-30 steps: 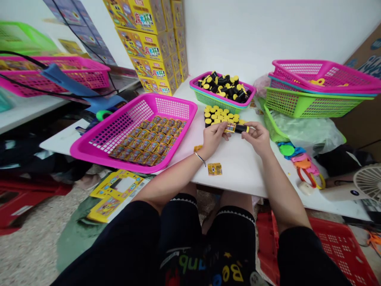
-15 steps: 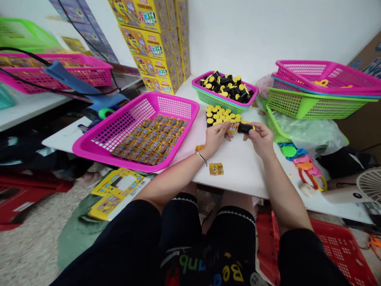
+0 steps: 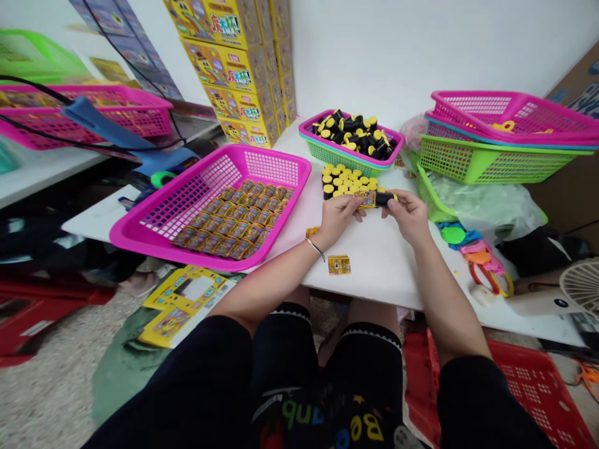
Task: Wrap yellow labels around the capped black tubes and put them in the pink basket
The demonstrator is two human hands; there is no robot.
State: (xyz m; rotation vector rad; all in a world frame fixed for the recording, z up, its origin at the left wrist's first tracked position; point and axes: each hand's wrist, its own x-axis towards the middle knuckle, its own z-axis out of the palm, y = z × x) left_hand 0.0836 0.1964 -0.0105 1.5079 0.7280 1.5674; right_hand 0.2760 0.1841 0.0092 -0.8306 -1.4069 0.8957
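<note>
My left hand (image 3: 340, 214) pinches a small yellow printed label (image 3: 365, 199). My right hand (image 3: 408, 214) grips the yellow-capped end of a black cylinder (image 3: 384, 199), whose other end meets the label. Just behind both hands, several yellow-capped black pieces (image 3: 345, 181) stand close together on the white table (image 3: 374, 262). A little stack of yellow labels (image 3: 339, 265) lies near the table's front edge, and another yellow piece (image 3: 312, 231) shows partly beside my left wrist. To the left, a pink basket (image 3: 140, 242) holds rows of wrapped cylinders (image 3: 234, 221).
A basket (image 3: 304, 130) heaped with black and yellow pieces stands at the back, near stacked yellow boxes (image 3: 238, 75). Stacked baskets (image 3: 496, 159), a plastic bag (image 3: 486, 202), colourful bands (image 3: 482, 262) and a fan (image 3: 580, 287) are on the right.
The label now covers more of the black cylinder's left part, and less black shows between my hands. The whole view has shifted slightly.
</note>
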